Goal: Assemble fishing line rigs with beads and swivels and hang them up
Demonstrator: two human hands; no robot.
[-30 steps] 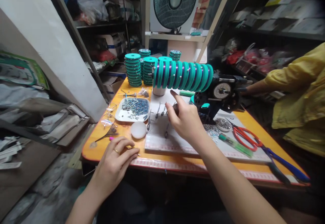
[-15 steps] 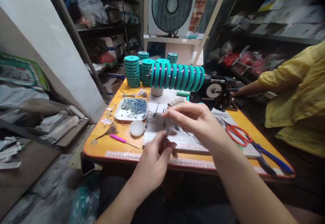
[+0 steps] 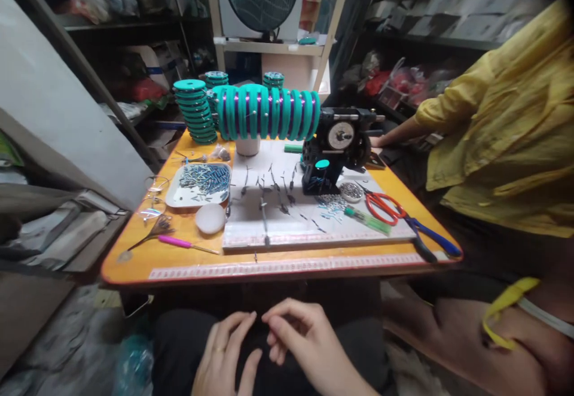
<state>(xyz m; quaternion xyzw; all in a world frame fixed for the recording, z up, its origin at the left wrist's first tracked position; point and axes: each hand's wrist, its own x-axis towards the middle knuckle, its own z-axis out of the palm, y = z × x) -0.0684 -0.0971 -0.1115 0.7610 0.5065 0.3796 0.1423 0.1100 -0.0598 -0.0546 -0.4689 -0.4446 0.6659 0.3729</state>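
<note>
My left hand (image 3: 226, 351) is in front of the table's near edge, over my lap, with its fingers and thumb apart and a ring on one finger. It holds nothing that I can see. Close beside it, my right hand (image 3: 314, 342) has its thumb and forefinger pinched together and the other fingers curled. Anything in that pinch is too small to make out. Beyond the hands, a white board (image 3: 244, 241) carries several small dark pieces with thin stems (image 3: 264, 222). A black winding device (image 3: 334, 145) supports a row of green spools (image 3: 269, 112).
On the left of the table are a white tray (image 3: 173, 197) of small bluish pieces, a round white lid (image 3: 210, 219) and a pink-handled tool (image 3: 177, 241). Red-handled scissors (image 3: 383, 207) and blue-handled pliers (image 3: 437, 239) lie right. A person in yellow (image 3: 484, 115) sits beyond.
Both hands have moved down from over the board to in front of the table edge. My left fingers have spread. The view has shifted, so the table appears higher and further left.
</note>
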